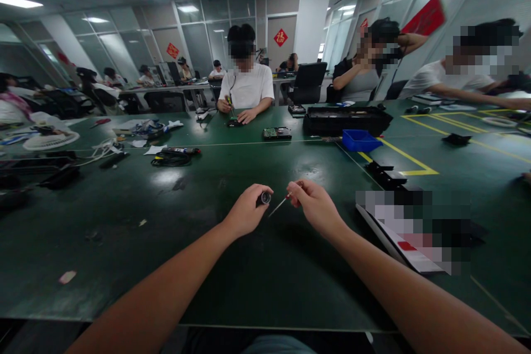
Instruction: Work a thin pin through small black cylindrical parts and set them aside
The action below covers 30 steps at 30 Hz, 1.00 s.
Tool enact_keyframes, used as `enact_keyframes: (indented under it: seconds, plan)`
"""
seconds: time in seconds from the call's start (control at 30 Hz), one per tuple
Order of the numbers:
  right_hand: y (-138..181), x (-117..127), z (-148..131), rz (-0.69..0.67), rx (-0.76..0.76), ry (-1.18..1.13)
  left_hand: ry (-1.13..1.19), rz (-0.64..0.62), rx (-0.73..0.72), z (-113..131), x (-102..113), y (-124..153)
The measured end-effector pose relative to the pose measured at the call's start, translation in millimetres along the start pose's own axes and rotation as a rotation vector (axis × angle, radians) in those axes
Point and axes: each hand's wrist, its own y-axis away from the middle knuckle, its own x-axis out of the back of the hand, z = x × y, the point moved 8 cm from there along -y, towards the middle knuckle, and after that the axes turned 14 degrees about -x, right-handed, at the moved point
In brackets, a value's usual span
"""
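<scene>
Green bench mat (232,287) covers the whole table, and both hands work over it near the front edge, centre of view. L hand (244,213) is curled shut round a small black cylinder (264,198), thumb and forefinger pinching it w/ the other fingers folded under; its round, shiny end face points to the R. R hand (317,207) is closed in a pen-type pinch on a slim screwdriver (281,204), reddish handle up by the fingertips, bare shaft slanting down-left. Tip sits just beside the cylinder's end face, w/ a small gap btwn them as far as I can tell, so by my read the driver isn't seated yet: work looks early or mid-step, tool lined up but not engaged. No loose screws or removed bits show on the mat under the hands, though anything that small would be hard to spot; can't tell if the cylinder is opened or whole. It looks held off the surface, not resting on it. Off to the R lie black flat parts (388,174) and, further back, a blue bin (360,140) just beside a long black tray (346,120); a bare circuit board (277,133) lies mid-table. Across the bench another person in a white tee (246,86) works w/ own tool, hands well apart from these two.
</scene>
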Motion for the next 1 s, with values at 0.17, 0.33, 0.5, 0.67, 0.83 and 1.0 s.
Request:
enact_keyframes:
  seconds: [0.17, 0.33, 0.5, 0.67, 0.83, 1.0]
  plan:
    - [8.4, 8.2, -14.0, 0.042, 0.086, -0.102, 0.001, 0.045, 0.023, -7.2, 6.8, 1.9]
    - [10.0, 18.7, -17.0, 0.111, 0.155, -0.266, -0.032, 0.074, 0.005, -5.5, 8.1, 1.4]
    - [9.4, 16.3, -17.0, 0.102, 0.172, -0.211, -0.032, 0.054, -0.019, -4.3, 6.4, 1.6]
    - [7.9, 20.0, -14.7, 0.163, 0.178, -0.152, -0.026, 0.050, -0.029, -6.6, 5.7, 2.6]
    - [7.7, 18.2, -14.8, 0.142, 0.160, -0.132, -0.018, 0.024, -0.026, -8.1, 4.1, 2.1]
    - [15.2, 17.2, -22.9, 0.170, 0.167, 0.036, -0.027, 0.000, -0.020, -8.8, 4.0, 1.1]
